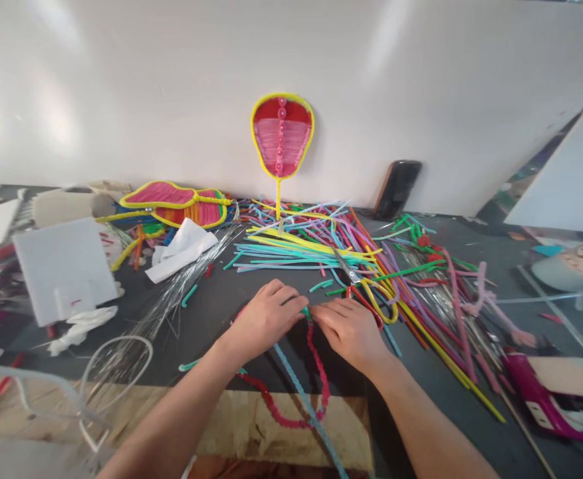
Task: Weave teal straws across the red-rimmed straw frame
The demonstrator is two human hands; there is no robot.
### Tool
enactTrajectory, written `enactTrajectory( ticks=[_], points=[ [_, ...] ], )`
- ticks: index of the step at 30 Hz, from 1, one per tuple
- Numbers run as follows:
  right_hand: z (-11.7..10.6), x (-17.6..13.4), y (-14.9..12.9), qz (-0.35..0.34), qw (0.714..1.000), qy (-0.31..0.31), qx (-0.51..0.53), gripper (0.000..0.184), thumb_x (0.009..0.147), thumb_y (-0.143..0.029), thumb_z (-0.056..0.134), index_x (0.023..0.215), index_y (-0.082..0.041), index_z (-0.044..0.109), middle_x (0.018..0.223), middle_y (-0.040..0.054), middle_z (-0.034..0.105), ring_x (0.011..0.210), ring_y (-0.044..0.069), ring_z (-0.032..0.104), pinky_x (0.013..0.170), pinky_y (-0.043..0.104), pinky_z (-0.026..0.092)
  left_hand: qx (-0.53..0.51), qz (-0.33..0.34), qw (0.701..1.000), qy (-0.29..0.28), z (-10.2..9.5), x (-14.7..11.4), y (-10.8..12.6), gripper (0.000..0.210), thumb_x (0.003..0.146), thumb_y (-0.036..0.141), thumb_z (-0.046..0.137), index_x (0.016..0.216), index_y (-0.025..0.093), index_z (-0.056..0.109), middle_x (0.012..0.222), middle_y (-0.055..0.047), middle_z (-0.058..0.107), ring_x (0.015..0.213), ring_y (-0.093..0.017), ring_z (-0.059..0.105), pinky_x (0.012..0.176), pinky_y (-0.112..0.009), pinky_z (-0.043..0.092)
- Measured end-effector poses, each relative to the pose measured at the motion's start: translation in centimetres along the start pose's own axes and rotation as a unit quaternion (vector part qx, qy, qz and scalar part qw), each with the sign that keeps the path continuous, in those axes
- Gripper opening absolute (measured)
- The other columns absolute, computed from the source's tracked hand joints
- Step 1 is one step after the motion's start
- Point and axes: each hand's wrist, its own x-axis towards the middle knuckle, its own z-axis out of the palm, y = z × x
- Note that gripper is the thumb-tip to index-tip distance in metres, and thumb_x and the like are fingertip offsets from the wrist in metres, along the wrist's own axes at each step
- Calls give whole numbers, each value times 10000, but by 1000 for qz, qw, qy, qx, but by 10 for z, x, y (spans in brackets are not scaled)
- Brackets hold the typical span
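My left hand (274, 318) and my right hand (348, 329) meet over the near part of the dark table, fingers pinched close together. Between their fingertips is a short green end of a pipe cleaner chain (324, 379). Its dark red twisted length hangs down from the pinch and loops toward the left. A long light blue pipe cleaner (296, 382) crosses it and runs down toward my body. Just beyond my right hand lie scissors (371, 293) with yellow handles, on a spread of loose pipe cleaners (306, 254).
A pink and red pipe cleaner panel (282, 136) with yellow edging stands against the white wall. A phone (398, 189) leans there too. Thin wires (171, 303) and white card (64, 266) lie left; a magenta glue gun (545, 399) lies right.
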Motion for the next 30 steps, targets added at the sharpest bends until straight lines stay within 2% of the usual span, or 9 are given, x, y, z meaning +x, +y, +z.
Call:
enactTrajectory(
  ticks=[3,6,8,11,14,16,24,27,30],
  points=[
    [3,-1,1,78,986,-19,145,193,894,-184,489,973,-211,663,880,40,710,802,168,635,733,287,461,-8,-11,1000,5,-2,0,0,200,913,237,437,1018,170,594,887,-71,591,854,-186,516,801,-331,434],
    [3,0,-1,178,948,-48,260,170,878,-250,525,944,-223,679,850,21,693,770,163,621,705,274,457,-18,-12,1000,9,-5,1,2,186,908,223,443,985,168,603,856,-66,591,838,-187,517,791,-331,430],
    [3,2,-3,237,911,-63,333,173,864,-298,541,904,-218,689,770,4,662,703,150,590,651,262,438,-32,-10,999,17,-6,2,3,173,906,214,448,951,163,607,844,-63,595,819,-184,515,776,-324,430],
    [4,4,-4,305,835,-67,453,198,817,-368,592,815,-192,685,655,-19,586,622,126,532,596,248,406,-60,-6,997,39,-7,3,5,167,906,208,453,919,166,614,840,-60,607,802,-174,517,762,-313,431],
    [6,4,-4,354,759,-68,542,233,758,-407,658,749,-175,662,604,-35,537,578,107,509,580,242,392,-79,-4,996,44,-6,2,5,157,903,203,463,921,174,617,861,-56,620,812,-166,524,773,-307,426],
    [6,4,-4,372,724,-79,575,255,733,-421,687,734,-169,649,592,-38,529,564,102,511,575,242,395,-78,-12,996,35,-6,1,5,142,896,209,482,928,177,617,874,-52,625,826,-170,524,784,-311,420],
    [8,3,-7,404,663,-69,626,281,688,-411,747,763,-156,655,640,-29,558,567,84,531,571,224,428,-38,-38,998,33,-4,0,5,150,884,249,512,980,205,619,901,-42,633,858,-182,523,787,-320,400],
    [9,5,-7,413,633,-24,655,262,669,-378,769,709,-156,637,604,-41,546,519,63,504,513,190,410,5,-41,995,91,-6,-1,6,305,859,343,556,1146,241,563,1066,-72,616,989,-229,520,864,-390,373],
    [7,7,-4,426,589,45,686,246,652,-340,788,704,-169,620,622,-36,578,513,60,507,485,172,416,40,-70,970,229,-12,-4,6,480,821,350,606,1263,241,455,1202,-114,548,1149,-281,452,954,-458,332]
  ],
)
